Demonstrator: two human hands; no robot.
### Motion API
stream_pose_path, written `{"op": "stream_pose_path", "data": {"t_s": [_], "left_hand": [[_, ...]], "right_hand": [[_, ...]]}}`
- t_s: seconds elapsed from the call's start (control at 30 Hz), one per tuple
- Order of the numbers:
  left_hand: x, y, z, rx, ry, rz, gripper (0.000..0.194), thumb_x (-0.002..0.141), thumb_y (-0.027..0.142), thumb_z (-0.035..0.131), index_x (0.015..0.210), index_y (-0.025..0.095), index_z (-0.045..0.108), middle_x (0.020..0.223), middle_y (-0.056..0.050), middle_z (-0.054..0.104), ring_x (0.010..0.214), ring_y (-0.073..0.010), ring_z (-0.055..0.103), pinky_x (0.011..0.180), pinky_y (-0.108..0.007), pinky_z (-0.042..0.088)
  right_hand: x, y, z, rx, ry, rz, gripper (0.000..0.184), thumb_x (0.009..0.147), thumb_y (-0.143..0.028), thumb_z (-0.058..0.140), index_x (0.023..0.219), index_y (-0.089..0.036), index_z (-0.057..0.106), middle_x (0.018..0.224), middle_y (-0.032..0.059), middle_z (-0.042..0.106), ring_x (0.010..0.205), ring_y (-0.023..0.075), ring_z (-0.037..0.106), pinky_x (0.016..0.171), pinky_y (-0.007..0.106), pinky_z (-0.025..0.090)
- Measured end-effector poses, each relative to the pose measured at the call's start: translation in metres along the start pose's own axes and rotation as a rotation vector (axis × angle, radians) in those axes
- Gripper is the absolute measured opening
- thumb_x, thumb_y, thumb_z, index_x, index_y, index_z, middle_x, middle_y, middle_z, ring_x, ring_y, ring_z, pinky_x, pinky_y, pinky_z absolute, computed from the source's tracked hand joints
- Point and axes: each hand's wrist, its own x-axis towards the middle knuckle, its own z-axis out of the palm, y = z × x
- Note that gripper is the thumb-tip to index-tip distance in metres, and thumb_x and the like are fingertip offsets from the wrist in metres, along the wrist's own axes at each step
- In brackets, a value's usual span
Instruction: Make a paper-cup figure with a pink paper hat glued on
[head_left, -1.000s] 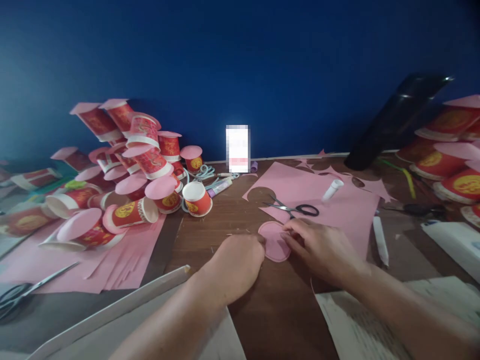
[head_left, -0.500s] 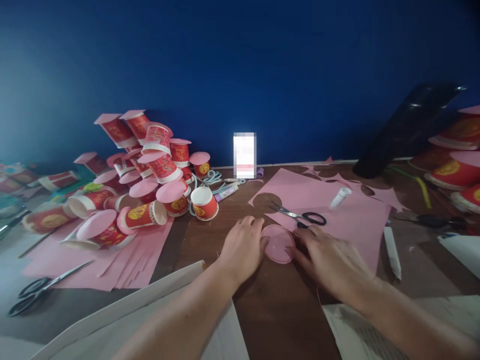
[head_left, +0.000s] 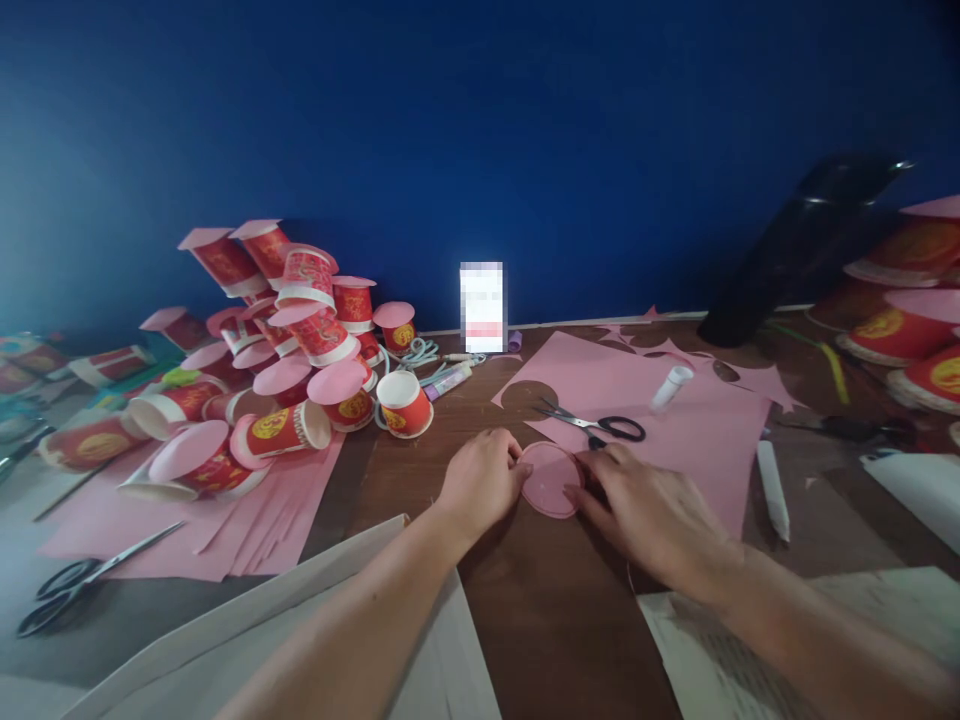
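Observation:
Between my two hands lies a round pink paper disc (head_left: 553, 482) with a thin darker line around its rim, low over the brown table. My left hand (head_left: 482, 478) grips its left edge, thumb on top and fingers curled behind. On the opposite side my right hand (head_left: 639, 512) pinches the right edge with the thumb over the paper. Just beyond, black-handled scissors (head_left: 622, 428) rest with blades apart on a large pink sheet (head_left: 705, 455) that has a round cutout. A red paper cup (head_left: 405, 410) stands upright to the left, beside a glue stick (head_left: 450, 381).
Red cups with pink discs (head_left: 315, 330) are heaped at left on pink sheets. Other scissors (head_left: 90, 572) lie front left. A white tube (head_left: 672, 388), a lit phone (head_left: 484, 308), a dark bottle (head_left: 799, 250) and more cups (head_left: 885, 330) stand around the back and right.
The view has shifted slightly, so things at right appear a little higher and further left. Both hands keep hold of the disc; my left thumb lies higher along its edge.

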Motion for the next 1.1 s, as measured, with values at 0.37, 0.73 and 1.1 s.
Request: {"op": "stream_pose_path", "data": {"t_s": [0.37, 0.73, 1.1], "left_hand": [[0.002, -0.002, 0.001, -0.051, 0.069, -0.037, 0.01, 0.08, 0.026, 0.055, 0.077, 0.02, 0.062, 0.085, -0.003, 0.068, 0.079, -0.0168, 0.06, 0.07, -0.027, 0.042], [0.008, -0.003, -0.007, -0.712, 0.213, -0.146, 0.013, 0.085, 0.03, 0.052, 0.081, 0.019, 0.048, 0.059, 0.005, 0.058, 0.046, -0.0088, 0.053, 0.048, -0.02, 0.04], [-0.001, 0.007, -0.001, -1.116, -0.011, -0.224, 0.028, 0.077, 0.034, 0.069, 0.093, 0.014, 0.058, 0.068, 0.001, 0.06, 0.054, -0.007, 0.056, 0.051, -0.018, 0.045]], "right_hand": [[0.002, 0.002, 0.003, 0.061, 0.044, -0.01, 0.029, 0.09, -0.041, 0.046, 0.11, -0.024, 0.058, 0.105, 0.0073, 0.065, 0.078, 0.0232, 0.067, 0.059, 0.031, 0.042], [0.011, 0.009, 0.008, 0.895, 0.231, 0.146, 0.045, 0.087, -0.054, 0.05, 0.118, -0.021, 0.047, 0.108, 0.0109, 0.064, 0.069, 0.0168, 0.063, 0.057, 0.03, 0.051], [0.014, -0.001, 0.01, 1.399, -0.033, 0.252, 0.039, 0.08, -0.057, 0.059, 0.077, -0.018, 0.057, 0.061, -0.0036, 0.053, 0.042, 0.0054, 0.042, 0.033, 0.017, 0.029]]}}
